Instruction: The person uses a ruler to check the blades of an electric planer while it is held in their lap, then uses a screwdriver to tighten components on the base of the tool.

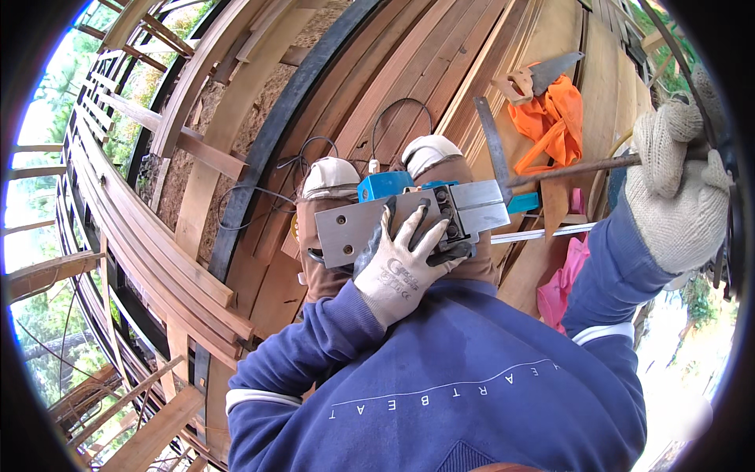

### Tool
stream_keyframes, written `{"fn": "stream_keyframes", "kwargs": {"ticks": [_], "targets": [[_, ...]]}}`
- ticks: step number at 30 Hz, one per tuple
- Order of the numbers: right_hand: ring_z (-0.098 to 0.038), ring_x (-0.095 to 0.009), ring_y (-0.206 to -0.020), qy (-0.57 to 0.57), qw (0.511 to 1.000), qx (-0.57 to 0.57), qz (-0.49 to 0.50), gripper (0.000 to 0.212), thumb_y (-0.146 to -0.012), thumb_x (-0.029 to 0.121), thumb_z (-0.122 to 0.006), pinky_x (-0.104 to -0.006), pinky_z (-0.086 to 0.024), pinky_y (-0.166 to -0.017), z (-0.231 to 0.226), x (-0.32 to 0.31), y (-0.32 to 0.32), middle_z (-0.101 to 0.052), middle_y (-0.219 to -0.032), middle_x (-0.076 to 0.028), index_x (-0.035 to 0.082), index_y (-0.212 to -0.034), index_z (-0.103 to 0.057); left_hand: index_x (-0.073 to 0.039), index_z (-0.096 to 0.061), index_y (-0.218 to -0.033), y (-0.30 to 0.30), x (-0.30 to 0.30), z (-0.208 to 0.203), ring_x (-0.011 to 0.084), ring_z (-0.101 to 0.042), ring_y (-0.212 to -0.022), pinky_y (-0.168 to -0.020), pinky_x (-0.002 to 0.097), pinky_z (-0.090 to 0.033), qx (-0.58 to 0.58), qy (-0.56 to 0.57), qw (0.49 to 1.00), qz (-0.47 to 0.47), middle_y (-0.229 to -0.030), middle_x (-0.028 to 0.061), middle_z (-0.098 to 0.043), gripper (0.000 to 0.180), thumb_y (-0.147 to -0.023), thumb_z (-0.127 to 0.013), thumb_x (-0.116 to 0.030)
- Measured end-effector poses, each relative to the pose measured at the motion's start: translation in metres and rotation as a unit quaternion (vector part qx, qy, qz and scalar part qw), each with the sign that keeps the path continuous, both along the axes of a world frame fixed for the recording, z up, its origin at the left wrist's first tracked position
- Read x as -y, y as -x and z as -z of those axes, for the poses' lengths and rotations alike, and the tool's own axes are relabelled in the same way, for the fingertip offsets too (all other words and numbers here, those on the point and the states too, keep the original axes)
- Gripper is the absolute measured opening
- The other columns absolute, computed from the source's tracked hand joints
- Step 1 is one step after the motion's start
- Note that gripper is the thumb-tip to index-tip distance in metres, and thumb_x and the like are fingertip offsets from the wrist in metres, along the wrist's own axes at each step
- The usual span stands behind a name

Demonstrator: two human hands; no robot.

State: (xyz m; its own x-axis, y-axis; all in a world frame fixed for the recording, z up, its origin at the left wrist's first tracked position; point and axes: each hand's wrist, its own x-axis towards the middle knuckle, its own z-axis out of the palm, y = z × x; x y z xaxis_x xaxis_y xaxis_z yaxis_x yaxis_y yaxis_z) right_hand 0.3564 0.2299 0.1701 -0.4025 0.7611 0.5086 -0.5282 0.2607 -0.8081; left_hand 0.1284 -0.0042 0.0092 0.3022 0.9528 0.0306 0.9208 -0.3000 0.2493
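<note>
An electric planer [367, 228] with a blue body rests sole-up across my thighs. The metal plates of its sole and the dark cutter block between them show. My left hand [405, 266], in a white glove with dark fingertips, lies over the sole and grips the tool, fingers somewhat spread. Out at the far right, my right hand [680, 185], in a knitted cream glove, is closed around a thin brown rod [582, 167]. The rod's other end reaches left, close to a flat metal square [494, 145] lying on the boards.
A handsaw [543, 77] with a wooden handle lies beside an orange cloth [553, 118]. Pink cloth [565, 283] sits by my right arm. A black cable [403, 102] loops beyond my knees. Long planks [385, 79] cover the deck; stacked boards [149, 259] run along the left.
</note>
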Motion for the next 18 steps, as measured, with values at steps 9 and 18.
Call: {"fn": "stream_keyframes", "kwargs": {"ticks": [9,18], "targets": [[-0.034,-0.008,-0.042,0.002,0.999,-0.048,0.005,0.055,-0.091,0.017,-0.052,-0.0287,-0.034,-0.050,0.016,0.027,0.075,-0.071,-0.100,-0.017,-0.010,-0.139,-0.053,-0.046,-0.066,-0.134,-0.010,0.003,0.003,0.0410,-0.044,-0.141,-0.111,0.0772,-0.030,0.005,-0.012,1.000,-0.017,-0.150,0.0088,-0.048,0.044,-0.093,-0.062,-0.032],[-0.040,-0.011,-0.045,0.054,0.986,0.038,0.152,0.054,-0.092,0.020,-0.053,-0.0276,-0.037,-0.045,0.031,0.053,0.113,-0.074,-0.101,-0.017,-0.008,-0.137,-0.055,-0.045,-0.066,-0.133,-0.008,0.016,0.010,0.0428,-0.044,-0.141,-0.111,0.0766,-0.031,0.021,-0.025,0.999,-0.030,-0.150,0.0093,-0.048,0.044,-0.092,-0.062,-0.030]]}}
